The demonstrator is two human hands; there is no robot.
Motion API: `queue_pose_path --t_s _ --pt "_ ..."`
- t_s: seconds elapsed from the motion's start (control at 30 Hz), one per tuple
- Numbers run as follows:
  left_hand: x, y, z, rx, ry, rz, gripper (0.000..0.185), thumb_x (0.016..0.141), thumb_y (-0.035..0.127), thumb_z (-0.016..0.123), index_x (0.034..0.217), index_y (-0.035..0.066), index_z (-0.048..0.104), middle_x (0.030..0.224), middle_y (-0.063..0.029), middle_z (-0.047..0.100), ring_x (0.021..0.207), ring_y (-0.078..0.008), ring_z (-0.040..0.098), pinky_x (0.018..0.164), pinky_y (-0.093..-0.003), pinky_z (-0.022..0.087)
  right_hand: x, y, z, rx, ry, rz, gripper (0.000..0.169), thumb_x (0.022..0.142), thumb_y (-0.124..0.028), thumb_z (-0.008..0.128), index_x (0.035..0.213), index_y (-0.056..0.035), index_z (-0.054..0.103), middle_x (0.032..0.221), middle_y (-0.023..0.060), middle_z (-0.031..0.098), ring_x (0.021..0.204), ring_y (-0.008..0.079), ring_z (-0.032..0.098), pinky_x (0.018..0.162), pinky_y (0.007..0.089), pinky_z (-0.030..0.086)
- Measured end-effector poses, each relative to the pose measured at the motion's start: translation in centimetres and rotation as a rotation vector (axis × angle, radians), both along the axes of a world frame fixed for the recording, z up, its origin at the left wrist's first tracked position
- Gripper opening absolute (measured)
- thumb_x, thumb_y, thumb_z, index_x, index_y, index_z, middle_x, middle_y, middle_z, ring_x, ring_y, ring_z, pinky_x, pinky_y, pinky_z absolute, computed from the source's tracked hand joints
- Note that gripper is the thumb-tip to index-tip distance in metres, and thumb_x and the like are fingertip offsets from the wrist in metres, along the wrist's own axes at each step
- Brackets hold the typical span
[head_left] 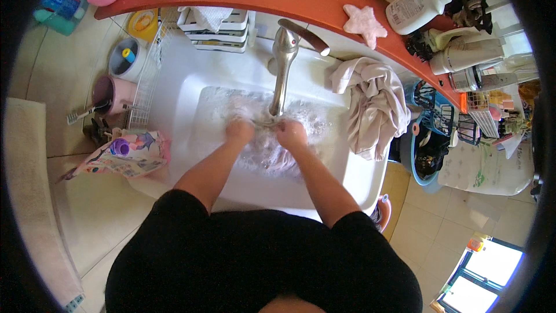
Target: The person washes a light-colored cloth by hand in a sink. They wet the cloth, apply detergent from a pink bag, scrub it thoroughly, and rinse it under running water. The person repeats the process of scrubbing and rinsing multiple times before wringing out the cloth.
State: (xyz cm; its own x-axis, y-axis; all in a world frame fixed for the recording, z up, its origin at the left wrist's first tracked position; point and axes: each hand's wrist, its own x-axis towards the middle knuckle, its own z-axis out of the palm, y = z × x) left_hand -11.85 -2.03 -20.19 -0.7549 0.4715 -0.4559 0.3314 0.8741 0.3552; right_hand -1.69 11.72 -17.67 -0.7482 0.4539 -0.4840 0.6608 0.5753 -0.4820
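Observation:
Both my hands are in the white sink [260, 191], just below the spout of a metal faucet [282, 65]. My left hand [240, 130] and my right hand [292, 134] grip a pale wet cloth [280, 158] that lies partly under foamy water [319, 115]. The cloth is stretched between the two fists, and froth blurs its edges. Beside my right arm, a crumpled beige garment [375, 104] is draped over the sink's right rim.
A red-brown shelf [260, 4] curves behind the faucet, with a white bottle [408, 11] and a star-shaped pink cloth [365, 25]. A white wire rack [147, 78] borders the left side, near a printed pouch [141, 154]. A blue basin [408, 156] stands at right.

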Motion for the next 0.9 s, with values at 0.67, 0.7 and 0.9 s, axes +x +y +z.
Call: queue_pose_path --t_s 0.67,0.7,0.9 --pt "1.5 2.3 3.7 0.583 0.142 -0.21 0.038 0.092 0.029 0.043 0.072 0.001 0.059 0.074 -0.0204 0.059 0.065 -0.0386 0.056 0.062 -0.049 0.044 3.5 -2.4 4.8 -1.088 0.283 -0.916 0.051 0.09 -0.047 0.049 0.114 -0.0022 0.053 0.102 0.0104 0.06 0.087 0.0204 0.06 0.074 0.0372 0.05" --pt "1.0 1.6 2.6 0.538 0.174 -0.117 0.037 0.092 0.028 0.043 0.075 0.0 0.059 0.075 -0.0208 0.059 0.068 -0.0389 0.057 0.064 -0.0492 0.044 3.5 -2.2 5.0 -0.925 0.24 -0.876 0.051 0.089 -0.047 0.05 0.115 -0.0029 0.053 0.102 0.0108 0.06 0.086 0.0205 0.06 0.075 0.0377 0.05" --pt "2.7 -2.2 -4.4 0.417 0.022 -0.495 0.03 0.092 0.025 0.045 0.104 -0.001 0.054 0.098 -0.0252 0.057 0.098 -0.0368 0.055 0.082 -0.0467 0.043 3.8 -4.2 2.7 0.458 0.176 -0.002 0.052 0.088 -0.042 0.048 0.13 -0.0101 0.043 0.134 0.0241 0.035 0.121 0.0371 0.038 0.089 0.0525 0.039"
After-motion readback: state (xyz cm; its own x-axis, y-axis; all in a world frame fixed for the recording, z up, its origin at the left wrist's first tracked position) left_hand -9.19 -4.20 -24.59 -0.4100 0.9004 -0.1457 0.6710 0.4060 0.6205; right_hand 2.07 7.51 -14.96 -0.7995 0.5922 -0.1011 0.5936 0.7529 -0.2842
